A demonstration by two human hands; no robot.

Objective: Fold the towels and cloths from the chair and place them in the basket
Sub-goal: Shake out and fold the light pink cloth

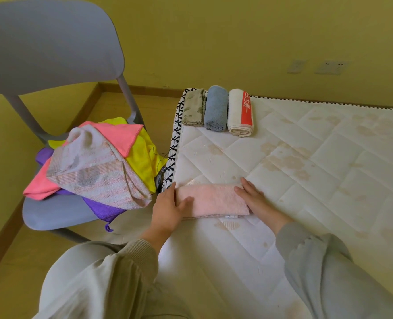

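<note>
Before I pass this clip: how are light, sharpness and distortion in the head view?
Head view: soft, even light with a yellow cast, no glare and only faint shadows; the folded pink towel and quilted mattress read fairly sharp; the grey chair back at top left looks smeared and soft, as do the wall sockets; wide-angle stretch shows toward the frame's edges.

Left hand [168, 204] palm down, right hand [253, 195] flat, fingers straight

A stained white quilted mattress [306, 180] carries a folded pink towel [214, 199] at its eight o'clock edge. At eleven o'clock, side by side, lie a floral cloth [193, 107], a folded blue towel [216, 109] and a red-banded white towel [237, 113].
</note>
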